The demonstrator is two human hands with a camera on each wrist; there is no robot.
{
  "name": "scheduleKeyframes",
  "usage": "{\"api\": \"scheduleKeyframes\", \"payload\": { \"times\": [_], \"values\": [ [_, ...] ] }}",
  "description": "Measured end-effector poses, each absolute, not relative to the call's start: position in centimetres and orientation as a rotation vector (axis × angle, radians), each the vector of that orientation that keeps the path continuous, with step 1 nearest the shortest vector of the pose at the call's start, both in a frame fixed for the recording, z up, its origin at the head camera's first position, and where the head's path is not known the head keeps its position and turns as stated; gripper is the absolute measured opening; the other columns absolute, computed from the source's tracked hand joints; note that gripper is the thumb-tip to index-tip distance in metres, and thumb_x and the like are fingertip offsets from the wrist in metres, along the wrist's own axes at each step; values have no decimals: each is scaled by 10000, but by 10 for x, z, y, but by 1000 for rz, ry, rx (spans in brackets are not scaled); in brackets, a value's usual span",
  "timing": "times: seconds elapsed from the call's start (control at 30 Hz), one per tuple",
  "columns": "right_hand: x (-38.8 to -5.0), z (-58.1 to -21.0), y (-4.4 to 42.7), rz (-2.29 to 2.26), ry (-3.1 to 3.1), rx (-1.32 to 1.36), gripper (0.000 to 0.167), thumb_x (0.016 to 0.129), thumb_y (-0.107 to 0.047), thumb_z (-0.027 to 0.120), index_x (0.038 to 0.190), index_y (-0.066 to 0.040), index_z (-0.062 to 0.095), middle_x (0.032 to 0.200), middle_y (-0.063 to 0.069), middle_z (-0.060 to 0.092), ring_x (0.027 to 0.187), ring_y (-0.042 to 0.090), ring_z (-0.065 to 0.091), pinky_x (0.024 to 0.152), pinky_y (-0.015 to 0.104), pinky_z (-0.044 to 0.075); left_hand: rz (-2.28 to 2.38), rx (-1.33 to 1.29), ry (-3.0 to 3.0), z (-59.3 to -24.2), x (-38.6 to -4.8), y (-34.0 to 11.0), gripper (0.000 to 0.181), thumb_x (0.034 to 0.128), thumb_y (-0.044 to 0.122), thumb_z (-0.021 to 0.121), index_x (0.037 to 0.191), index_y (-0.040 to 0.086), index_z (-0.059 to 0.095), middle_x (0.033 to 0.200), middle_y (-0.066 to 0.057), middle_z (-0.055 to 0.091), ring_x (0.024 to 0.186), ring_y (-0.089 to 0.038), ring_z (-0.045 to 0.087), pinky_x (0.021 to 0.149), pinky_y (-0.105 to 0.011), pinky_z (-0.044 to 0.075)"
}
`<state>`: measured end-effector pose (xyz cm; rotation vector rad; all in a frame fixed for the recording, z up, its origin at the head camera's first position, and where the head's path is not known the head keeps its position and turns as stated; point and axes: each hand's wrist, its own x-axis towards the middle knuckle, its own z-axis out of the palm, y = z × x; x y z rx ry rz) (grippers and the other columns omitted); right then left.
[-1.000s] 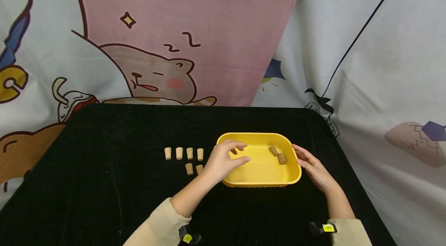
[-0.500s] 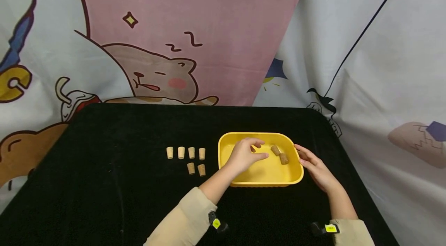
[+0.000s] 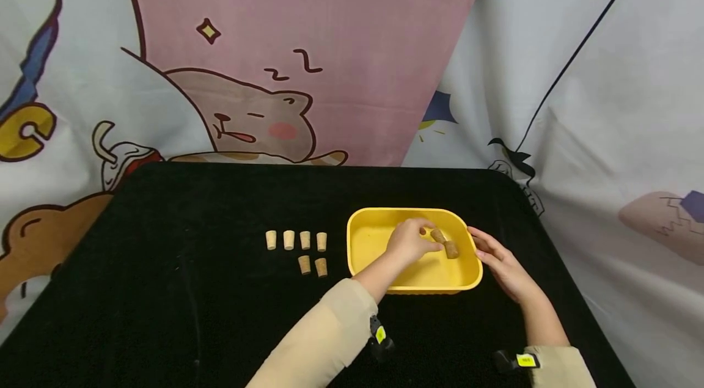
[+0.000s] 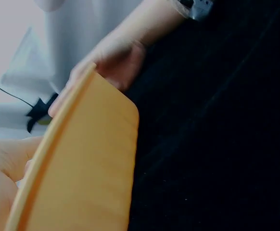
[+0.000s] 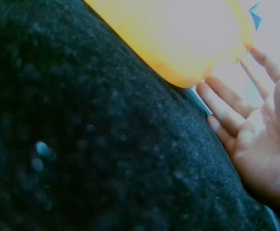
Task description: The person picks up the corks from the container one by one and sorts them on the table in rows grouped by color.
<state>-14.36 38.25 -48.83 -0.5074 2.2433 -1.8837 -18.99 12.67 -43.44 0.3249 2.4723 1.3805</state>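
In the head view my left hand (image 3: 408, 244) reaches into a yellow plastic tray (image 3: 371, 235), thumb and fingers parted. Two brown tapered corks lie inside at the tray's right end: the upper cork (image 3: 437, 235) is close to the fingertips, the lower cork (image 3: 451, 250) by the thumb tip. Whether the fingers touch either is unclear. My right hand (image 3: 507, 269) rests against the tray's right end with fairly straight fingers, as the right wrist view also shows. The tray's outer wall (image 4: 89, 154) hides most of my left hand in the left wrist view.
Left of the tray, several pale corks (image 3: 288, 240) stand in a row on the black cloth (image 3: 165, 278). Below them are two browner corks (image 3: 312, 266). A printed curtain (image 3: 352, 58) hangs behind the table.
My left hand has moved rightward across the tray, from its left side to the two corks. The right hand stays at the tray's right end, and the whole scene shifts slightly right.
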Motion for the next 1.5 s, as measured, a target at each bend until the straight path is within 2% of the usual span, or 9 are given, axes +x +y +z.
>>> {"api": "scheduleKeyframes", "payload": {
  "times": [0.17,0.33,0.43,0.6,0.73,1.17,1.5],
  "values": [
    [-143,-487,384,-1886,2243,-499,480,1030,-58,328,1499,-39,228,1365,-114,459,1204,62,480,940,206,393,1319,216,2543,-443,-195,139,430,756,255,828,1155,222,670,1063,16,634,923,-120,553,822,-279,457],
    [-143,-487,384,-1887,2234,-503,474,1030,-55,322,1495,-37,235,1369,-98,465,1208,72,480,944,214,396,1233,141,2650,-447,-198,148,398,729,310,843,1093,253,693,862,75,605,919,-158,525,847,-327,401],
    [-144,-488,384,-1893,2209,-535,479,1030,-47,316,1501,-46,231,1381,-82,462,1217,76,474,951,215,391,1187,98,2718,-449,-196,152,382,709,335,852,1055,265,707,812,102,599,936,-175,522,839,-335,377],
    [-145,-487,383,-1916,2201,-536,477,1028,-38,317,1498,-38,234,1373,-89,471,1214,70,477,949,205,390,1179,51,2770,-451,-194,156,361,698,332,858,1023,262,719,891,98,653,948,-174,516,843,-332,350],
    [-146,-487,382,-1919,2207,-548,475,1026,-28,320,1493,-22,236,1365,-88,479,1207,73,484,950,204,391,1182,-5,2763,-453,-194,158,339,690,339,862,991,274,721,911,90,637,959,-175,495,859,-331,344],
    [-144,-487,381,-1898,2222,-533,475,1036,-64,328,1502,-51,237,1368,-119,457,1198,54,484,936,199,402,1036,8,2851,-463,-196,167,242,682,423,845,854,314,714,778,111,567,941,-171,460,854,-346,311],
    [-144,-486,380,-1928,2226,-514,466,1036,-61,326,1493,-28,240,1350,-116,476,1186,53,493,930,187,401,937,32,2902,-461,-195,171,203,734,459,799,800,303,687,731,102,542,915,-173,459,844,-365,304]
  ]
}}
